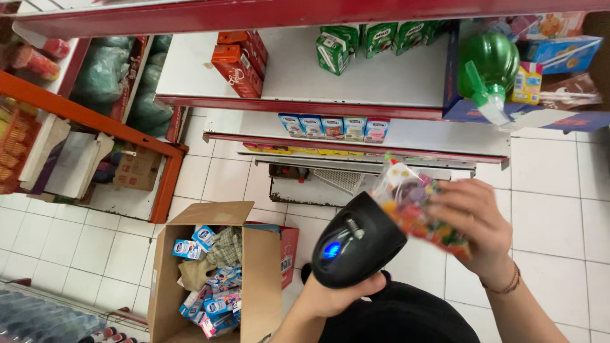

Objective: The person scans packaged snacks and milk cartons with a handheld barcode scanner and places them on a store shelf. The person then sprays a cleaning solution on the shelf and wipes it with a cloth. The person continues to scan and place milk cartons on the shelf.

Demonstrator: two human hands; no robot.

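My left hand [333, 295] grips a black handheld barcode scanner [356, 240] with a blue light glowing on its top. The scanner's head points at a clear plastic bag of colourful sweets [414, 203], which my right hand [473, 225] holds by its right side. The scanner's front nearly touches the bag. Both hands are low in the view, in front of the white store shelves [298, 82].
An open cardboard box [260, 273] of small blue and pink cartons stands on the white tiled floor at lower left. The shelves hold red boxes [238, 60], green drink cartons [338, 46] and a row of small cartons [333, 127]. A green spray bottle [492, 67] sits in a blue box at upper right.
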